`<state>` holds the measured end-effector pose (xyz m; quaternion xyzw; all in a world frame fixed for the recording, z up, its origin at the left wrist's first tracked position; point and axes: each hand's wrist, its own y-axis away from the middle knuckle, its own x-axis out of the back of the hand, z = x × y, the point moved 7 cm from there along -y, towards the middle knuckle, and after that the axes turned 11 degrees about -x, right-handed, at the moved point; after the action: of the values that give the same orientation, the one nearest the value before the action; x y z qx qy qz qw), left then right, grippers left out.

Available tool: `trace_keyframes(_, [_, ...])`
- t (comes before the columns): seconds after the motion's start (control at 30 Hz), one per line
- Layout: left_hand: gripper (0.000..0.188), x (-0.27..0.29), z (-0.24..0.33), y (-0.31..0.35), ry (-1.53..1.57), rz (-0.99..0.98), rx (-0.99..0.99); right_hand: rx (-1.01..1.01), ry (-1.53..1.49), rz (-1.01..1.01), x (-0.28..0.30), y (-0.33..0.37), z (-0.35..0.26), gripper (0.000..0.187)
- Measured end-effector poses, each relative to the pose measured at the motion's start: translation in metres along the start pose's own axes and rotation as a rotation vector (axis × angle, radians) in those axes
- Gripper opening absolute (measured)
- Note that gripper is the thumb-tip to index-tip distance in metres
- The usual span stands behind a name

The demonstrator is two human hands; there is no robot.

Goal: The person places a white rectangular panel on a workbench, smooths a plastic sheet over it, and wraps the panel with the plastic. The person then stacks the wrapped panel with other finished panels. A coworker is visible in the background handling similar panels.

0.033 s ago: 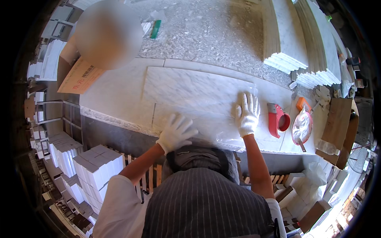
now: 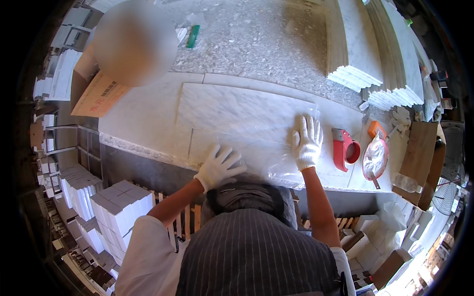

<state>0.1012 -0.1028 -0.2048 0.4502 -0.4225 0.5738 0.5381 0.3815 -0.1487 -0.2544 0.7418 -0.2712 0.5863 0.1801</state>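
A long grey-veined marble slab [image 2: 237, 111] lies flat on the pale stone worktop [image 2: 138, 106]. Clear plastic film [image 2: 284, 165] spreads over the slab's near right part and the worktop in front of it. My right hand [image 2: 308, 143], in a white knitted glove, rests flat on the film by the slab's right end, fingers stretched out. Near the worktop's front edge is my left hand [image 2: 219, 167], gloved alike, its fingers spread and nothing in them. To the right of my right hand sits a red tape dispenser [image 2: 340, 150].
Beyond the dispenser are an orange object [image 2: 377, 129], a red-rimmed dish [image 2: 375, 160] with a tool, and a cardboard box [image 2: 419, 160]. Stacked marble slabs [image 2: 355, 44] stand at the far right. A cardboard piece [image 2: 101, 93] lies left; white blocks [image 2: 121, 207] are piled below.
My left hand's fingers have shifted very slightly over the worktop. The right hand, the slab and the film look the same.
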Motion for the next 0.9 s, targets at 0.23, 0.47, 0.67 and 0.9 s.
trace_keyframes(0.23, [0.045, -0.031, -0.005, 0.042, -0.075, -0.157, -0.223, -0.022, 0.031, -0.055, 0.0, -0.001, 0.002, 0.055])
trace_keyframes(0.47, [0.048, -0.004, -0.006, 0.036, 0.056, -0.265, -0.284, -0.016, -0.027, -0.03, 0.007, -0.003, -0.001, 0.055])
trace_keyframes(0.67, [0.041, 0.028, -0.054, 0.018, 0.229, 0.144, -0.075, -0.03, -0.029, -0.04, 0.009, -0.006, -0.001, 0.055])
trace_keyframes(0.9, [0.046, 0.029, -0.119, -0.042, -0.113, 0.052, 0.113, -0.054, -0.062, -0.06, 0.01, -0.006, 0.001, 0.056])
